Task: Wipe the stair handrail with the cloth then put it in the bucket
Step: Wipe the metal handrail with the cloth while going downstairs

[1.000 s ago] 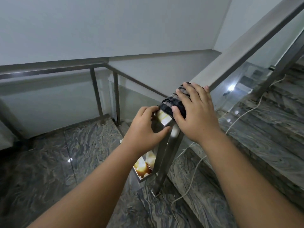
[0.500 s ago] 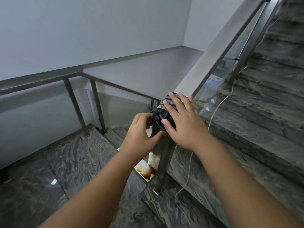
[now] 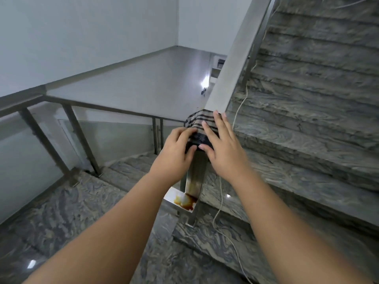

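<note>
**Here, cloth (image 3: pixel 198 120) meets handrail (image 3: pixel 235 58): the wipe looks barely begun**

A person's left hand (image 3: pixel 175 149) curls round the dark lower edge of the striped cloth, pinching it between thumb and fingers. The right hand (image 3: pixel 220 144) lies flat on top, fingers straight, pressing the cloth onto the handrail's bottom end. The cloth drapes over the rail just above a metal post (image 3: pixel 194 175), whose base shows a brown stain. Nearly the whole slope of the rail, rising beside the stairs (image 3: pixel 307 124), lies ahead of the cloth, so the wiping step appears to be at its start. The next move likely calls for sliding the cloth up the rail under steady pressure. No bucket is in view. A white cord (image 3: pixel 243 99) trails down the steps.
</note>
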